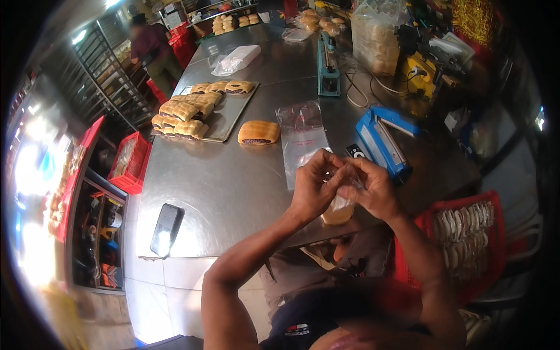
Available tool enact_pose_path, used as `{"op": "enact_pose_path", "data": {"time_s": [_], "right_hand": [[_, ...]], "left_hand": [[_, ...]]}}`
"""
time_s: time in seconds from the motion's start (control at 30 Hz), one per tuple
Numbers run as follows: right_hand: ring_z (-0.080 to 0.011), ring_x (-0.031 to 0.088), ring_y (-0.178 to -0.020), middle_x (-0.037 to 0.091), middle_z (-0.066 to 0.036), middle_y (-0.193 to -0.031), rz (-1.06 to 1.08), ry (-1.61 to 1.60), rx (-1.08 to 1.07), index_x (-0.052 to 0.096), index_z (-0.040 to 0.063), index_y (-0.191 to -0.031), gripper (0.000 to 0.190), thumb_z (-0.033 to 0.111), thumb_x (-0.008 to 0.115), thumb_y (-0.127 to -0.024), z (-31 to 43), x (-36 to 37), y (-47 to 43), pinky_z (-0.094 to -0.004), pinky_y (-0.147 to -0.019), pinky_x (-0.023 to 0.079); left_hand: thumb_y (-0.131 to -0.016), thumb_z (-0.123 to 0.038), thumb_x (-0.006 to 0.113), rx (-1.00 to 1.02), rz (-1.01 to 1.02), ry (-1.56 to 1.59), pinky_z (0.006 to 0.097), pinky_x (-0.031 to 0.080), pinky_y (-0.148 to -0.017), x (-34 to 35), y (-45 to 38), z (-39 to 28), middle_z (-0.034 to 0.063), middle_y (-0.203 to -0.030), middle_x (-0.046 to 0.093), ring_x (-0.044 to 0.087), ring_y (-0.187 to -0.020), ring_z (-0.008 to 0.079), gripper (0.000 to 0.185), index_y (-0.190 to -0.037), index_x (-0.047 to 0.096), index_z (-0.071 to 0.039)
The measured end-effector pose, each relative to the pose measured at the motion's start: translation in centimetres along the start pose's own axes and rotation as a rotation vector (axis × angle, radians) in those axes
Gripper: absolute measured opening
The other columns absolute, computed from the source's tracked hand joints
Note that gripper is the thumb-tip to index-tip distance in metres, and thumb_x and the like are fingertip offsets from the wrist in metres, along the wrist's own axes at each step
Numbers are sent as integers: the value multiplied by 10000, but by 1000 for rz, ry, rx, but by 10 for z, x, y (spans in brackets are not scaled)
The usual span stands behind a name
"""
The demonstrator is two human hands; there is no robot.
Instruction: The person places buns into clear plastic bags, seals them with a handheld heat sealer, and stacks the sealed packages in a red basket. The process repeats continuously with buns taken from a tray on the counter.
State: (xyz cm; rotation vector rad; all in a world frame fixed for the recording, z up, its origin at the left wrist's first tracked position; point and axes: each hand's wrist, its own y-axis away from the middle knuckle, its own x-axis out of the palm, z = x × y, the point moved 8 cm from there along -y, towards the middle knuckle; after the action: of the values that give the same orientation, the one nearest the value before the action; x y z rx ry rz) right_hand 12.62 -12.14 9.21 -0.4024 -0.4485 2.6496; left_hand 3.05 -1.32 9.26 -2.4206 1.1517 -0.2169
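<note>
Near the front edge of the steel table, my left hand (316, 186) and my right hand (372, 186) pinch the gathered top of a clear plastic bag (343, 202). A bread bun (338, 216) shows in the bag below my fingers. Just beyond my hands lies a stack of flat clear bags (304, 138) with red print. To its left sits a single loose bun (259, 132) with dark filling. Farther left, a metal tray (229, 114) bears several piled filled buns (179, 110). A blue impulse sealer (385, 142) stands right of the bags, next to a black remote control (355, 151).
A phone (167, 229) lies at the table's left corner. A teal sealer (328, 70) and cables (356, 89) are farther back. At my right, a red crate (496, 245) holds bagged breads. Another red crate (131, 162) is at left. A person (151, 52) stands by the racks.
</note>
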Motion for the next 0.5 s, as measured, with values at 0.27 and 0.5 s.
{"op": "enact_pose_path", "data": {"time_s": [0.27,0.5], "right_hand": [[-151,695,-821,738,-132,-878,-119,296,2,715,-12,-1016,135,78,680,-921,-1,-14,-7,-326,-738,539],[-333,656,-924,635,-92,-956,-277,861,-526,553,97,-979,325,14,764,-747,43,-7,-54,-444,-737,525]], "left_hand": [[-855,-99,808,219,-27,-481,362,550,-644,-15,3,-10,104,-862,665,695,-725,276,134,-886,684,-57],[-836,-87,765,503,63,-731,429,539,-683,1,-28,-61,62,-869,612,659,-829,283,123,-839,642,-88]]}}
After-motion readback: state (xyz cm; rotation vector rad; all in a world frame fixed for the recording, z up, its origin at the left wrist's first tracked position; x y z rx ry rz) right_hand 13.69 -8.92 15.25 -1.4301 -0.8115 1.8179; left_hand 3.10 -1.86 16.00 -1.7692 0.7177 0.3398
